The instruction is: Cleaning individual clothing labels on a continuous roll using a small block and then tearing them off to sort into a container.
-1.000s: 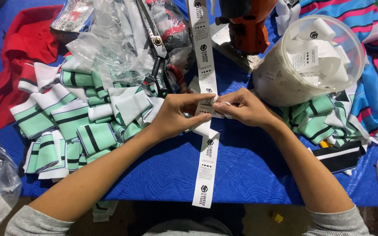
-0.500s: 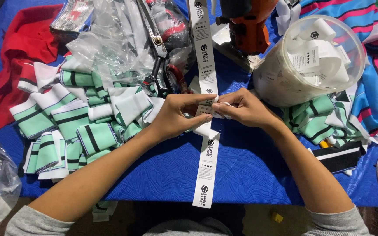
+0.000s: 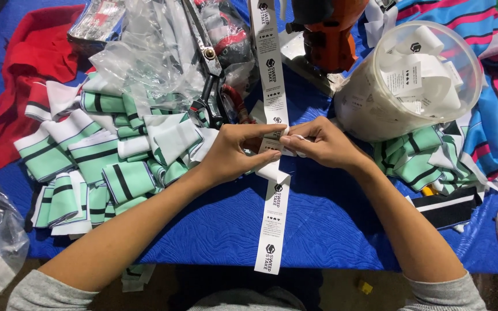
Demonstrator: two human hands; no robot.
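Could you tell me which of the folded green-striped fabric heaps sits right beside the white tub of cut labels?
The smaller heap at the right, tucked under the white tub. The larger heap spreads beyond the left hand, far from the tub.

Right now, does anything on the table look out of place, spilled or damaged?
Nothing looks damaged or spilled. The white label strip hangs past the front edge of the blue table cover while both hands, left hand and right hand, pinch it. The scissors lie half-buried under clear plastic bags.
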